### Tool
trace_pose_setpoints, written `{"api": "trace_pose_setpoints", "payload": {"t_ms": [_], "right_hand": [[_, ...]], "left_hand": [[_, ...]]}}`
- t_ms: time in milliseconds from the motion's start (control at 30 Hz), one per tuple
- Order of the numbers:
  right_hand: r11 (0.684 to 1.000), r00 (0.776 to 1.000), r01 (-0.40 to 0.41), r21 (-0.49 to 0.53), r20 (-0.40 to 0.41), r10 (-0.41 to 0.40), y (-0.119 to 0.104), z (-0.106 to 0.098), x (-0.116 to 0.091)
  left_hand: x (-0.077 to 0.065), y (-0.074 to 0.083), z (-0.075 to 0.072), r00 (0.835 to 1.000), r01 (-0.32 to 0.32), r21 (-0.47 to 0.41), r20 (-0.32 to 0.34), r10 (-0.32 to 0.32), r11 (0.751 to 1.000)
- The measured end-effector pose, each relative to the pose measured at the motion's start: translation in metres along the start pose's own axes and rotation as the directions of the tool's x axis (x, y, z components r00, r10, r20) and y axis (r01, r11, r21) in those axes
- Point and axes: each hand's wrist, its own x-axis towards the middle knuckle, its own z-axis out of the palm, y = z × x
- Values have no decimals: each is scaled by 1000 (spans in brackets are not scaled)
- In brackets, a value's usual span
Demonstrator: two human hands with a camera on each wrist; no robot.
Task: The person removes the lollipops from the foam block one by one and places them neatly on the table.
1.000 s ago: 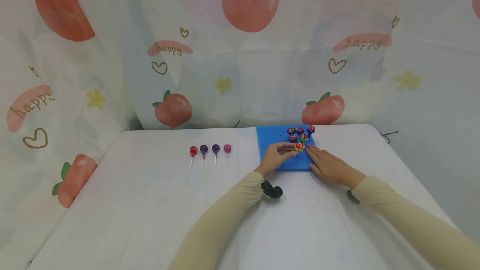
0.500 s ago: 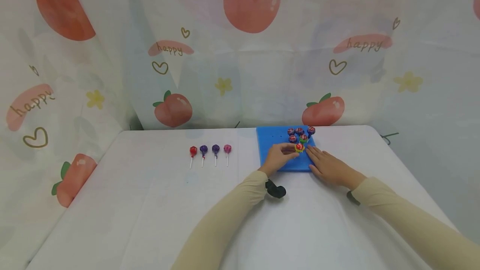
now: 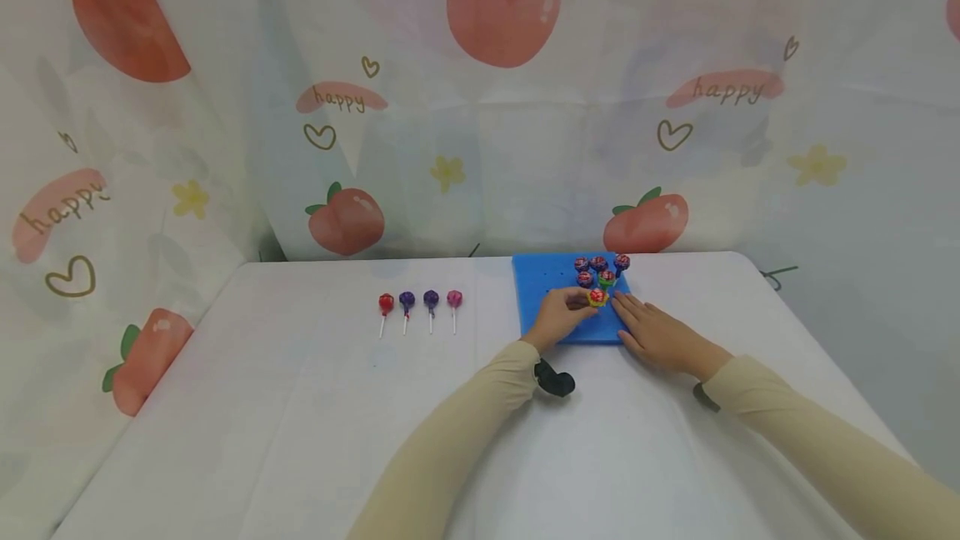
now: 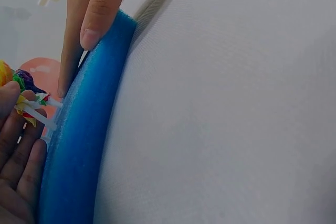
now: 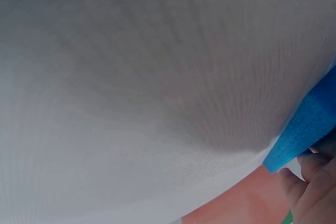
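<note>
My left hand pinches a yellow-and-red wrapped lollipop over the blue foam board. In the left wrist view the lollipop's white stick runs down to the top face of the foam. My right hand lies with extended fingers on the board's right side. Just beyond the held lollipop stands a green-wrapped lollipop, and behind it are several dark purple-and-red lollipops, heads up in the foam. The right wrist view catches a foam corner beside the fingers.
On the white tablecloth to the left lies a row of lollipops: a red one, two purple ones and a pink one. Small holes dot the foam's back left part. A printed curtain hangs behind the table.
My left hand has shifted slightly right and toward me, still pinching the yellow-and-red lollipop, whose head sits slightly lower in view. My right hand stays in place.
</note>
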Motion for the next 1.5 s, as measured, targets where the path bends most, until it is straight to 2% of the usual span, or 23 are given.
{"api": "trace_pose_setpoints", "payload": {"t_ms": [367,767,1033,1167,1400,1500], "right_hand": [[1000,1000,7,-5,-4,-7,-1,-1,0],[1000,1000,4,1,-10,-4,-2,-3,0],[1000,1000,2,-5,-4,-2,-1,-2,1],[1000,1000,0,1,-1,0,0,-1,1],[1000,1000,-6,6,-1,6,1,2,1],[1000,1000,-11,11,0,11,1,3,1]], "left_hand": [[0,-1,-4,1000,11,-72,-6,-12,997],[0,-2,-4,998,1,-155,-61,-11,988],[-1,-3,-3,996,-30,-308,-93,1,951],[-1,-3,-4,994,-23,-343,-105,-14,939],[-3,-4,-8,994,20,-378,-91,-58,926],[-6,-3,-12,995,21,-387,-79,-56,922]]}}
